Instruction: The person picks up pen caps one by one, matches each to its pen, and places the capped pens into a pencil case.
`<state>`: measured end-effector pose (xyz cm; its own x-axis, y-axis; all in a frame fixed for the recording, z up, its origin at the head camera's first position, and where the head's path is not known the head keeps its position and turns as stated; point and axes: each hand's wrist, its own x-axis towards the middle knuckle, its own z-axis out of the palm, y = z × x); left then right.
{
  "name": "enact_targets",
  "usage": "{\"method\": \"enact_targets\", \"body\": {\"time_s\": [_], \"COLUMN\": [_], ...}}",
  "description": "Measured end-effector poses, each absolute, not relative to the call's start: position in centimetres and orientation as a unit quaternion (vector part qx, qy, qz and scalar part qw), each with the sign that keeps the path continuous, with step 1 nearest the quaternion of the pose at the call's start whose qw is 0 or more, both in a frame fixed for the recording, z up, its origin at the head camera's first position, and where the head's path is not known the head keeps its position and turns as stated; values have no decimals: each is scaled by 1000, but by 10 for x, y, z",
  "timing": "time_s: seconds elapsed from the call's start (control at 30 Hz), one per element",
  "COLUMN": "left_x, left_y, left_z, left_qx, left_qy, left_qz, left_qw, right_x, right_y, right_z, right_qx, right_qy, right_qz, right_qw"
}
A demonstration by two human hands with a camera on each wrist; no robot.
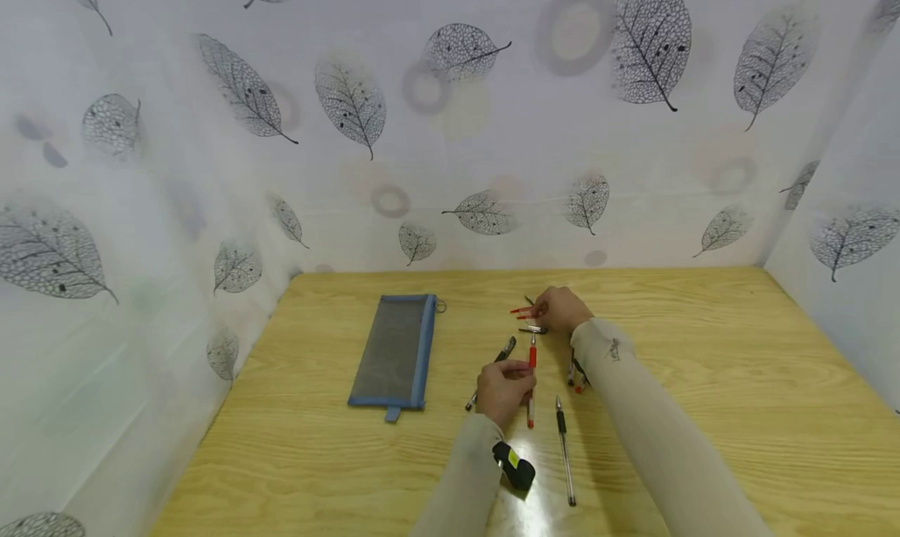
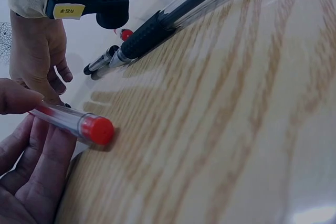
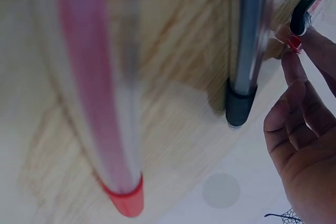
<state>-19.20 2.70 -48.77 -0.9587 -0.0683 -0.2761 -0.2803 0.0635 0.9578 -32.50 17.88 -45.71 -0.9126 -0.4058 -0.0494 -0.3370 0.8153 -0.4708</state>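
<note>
My left hand [image 1: 501, 392] holds a red gel pen [image 1: 532, 357] between thumb and fingers, its bare tip pointing away from me. In the left wrist view, the red end plug [image 2: 98, 129] of this pen sticks out past the fingers. Farther back, my right hand [image 1: 560, 310] pinches a small red pen cap [image 3: 295, 44] at its fingertips. Beside those fingertips, a black pen cap clip [image 3: 308, 4] shows in the right wrist view. More red clips [image 1: 522, 312] lie by the right fingers, partly hidden by the hand.
A blue-edged mesh zip pouch [image 1: 394, 353] lies on the left of the wooden table. A black pen [image 1: 504, 355] rests behind the left hand, and an uncapped black pen [image 1: 563, 443] lies nearer. More pens [image 1: 572, 371] lie partly under the right sleeve. Leaf-patterned curtains [image 1: 485, 130] enclose the table.
</note>
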Motion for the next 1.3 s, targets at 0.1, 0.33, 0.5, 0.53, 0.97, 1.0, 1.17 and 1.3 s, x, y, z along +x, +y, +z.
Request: {"method": "enact_targets", "body": {"time_s": [0.1, 0.33, 0.5, 0.53, 0.97, 1.0, 1.17, 1.3], "left_x": [-191, -190, -188, -188, -187, -187, -184, -181], "left_y": [26, 26, 26, 25, 21, 20, 15, 10], "left_z": [-487, -487, -487, -487, -484, -484, -483, -482], "left_qx": [-114, -93, -89, -88, -79, -77, -62, -50], "left_qy": [724, 721, 722, 721, 697, 691, 663, 657], "left_qz": [676, 683, 683, 684, 706, 711, 736, 740], "left_qw": [79, 71, 72, 73, 100, 104, 126, 137], "right_x": [-326, -324, -321, -320, -306, -303, -292, -282], "right_y": [179, 180, 185, 186, 201, 203, 211, 215], "right_z": [-458, -455, -453, -453, -437, -436, -435, -434], "right_qx": [-199, -196, -195, -195, -235, -235, -222, -205], "right_qy": [951, 954, 953, 952, 911, 906, 885, 870], "right_qz": [-223, -208, -214, -216, -330, -343, -404, -442], "right_qw": [76, 91, 92, 93, 79, 79, 73, 73]}}
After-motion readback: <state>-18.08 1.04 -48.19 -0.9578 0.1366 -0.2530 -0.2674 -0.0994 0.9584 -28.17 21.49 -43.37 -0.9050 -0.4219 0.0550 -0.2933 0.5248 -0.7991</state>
